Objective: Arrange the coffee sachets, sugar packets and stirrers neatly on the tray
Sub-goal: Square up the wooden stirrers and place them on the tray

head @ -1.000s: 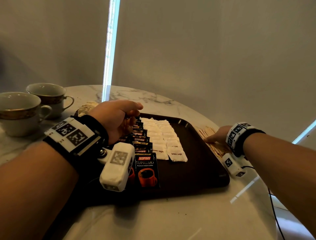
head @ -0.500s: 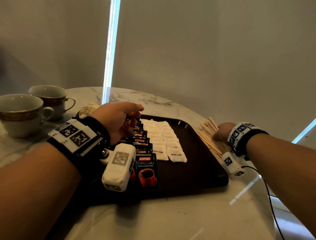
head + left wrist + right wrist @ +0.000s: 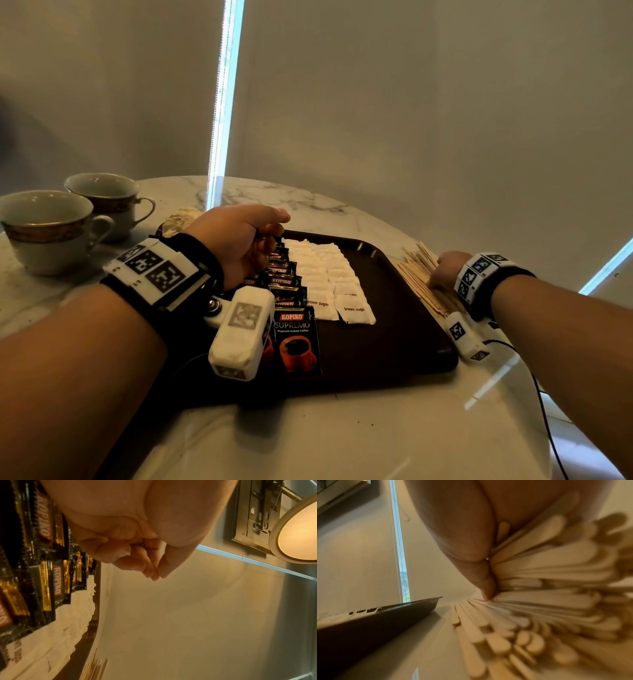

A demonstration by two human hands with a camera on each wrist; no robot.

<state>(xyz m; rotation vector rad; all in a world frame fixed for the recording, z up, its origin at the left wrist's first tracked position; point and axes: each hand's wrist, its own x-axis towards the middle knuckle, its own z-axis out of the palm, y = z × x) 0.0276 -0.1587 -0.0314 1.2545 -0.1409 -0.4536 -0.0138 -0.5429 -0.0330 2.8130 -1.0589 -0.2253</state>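
Note:
A dark tray (image 3: 394, 342) holds a row of black Kopiko coffee sachets (image 3: 296, 339) and two rows of white sugar packets (image 3: 325, 270). My left hand (image 3: 270, 233) hovers over the far end of the sachet row. Its fingers are curled in, tips against the thumb (image 3: 154, 573), holding nothing that I can see. Wooden stirrers (image 3: 416, 270) lie in a fanned pile on the table just right of the tray. My right hand (image 3: 443, 274) grips this pile; in the right wrist view the thumb (image 3: 471, 547) presses the stirrers (image 3: 539, 601) beside the tray rim (image 3: 368, 626).
Two gold-banded cups (image 3: 48, 226) (image 3: 109, 202) stand at the left on the round marble table (image 3: 342, 428). A crumpled pale wrapper (image 3: 178, 219) lies behind my left hand. A black cable (image 3: 548, 411) hangs off the table's right edge. The wall is close behind.
My right hand has gone from fingers stretched over the stirrers to curled around them, drawing back to the right. My left hand has stayed over the sachets.

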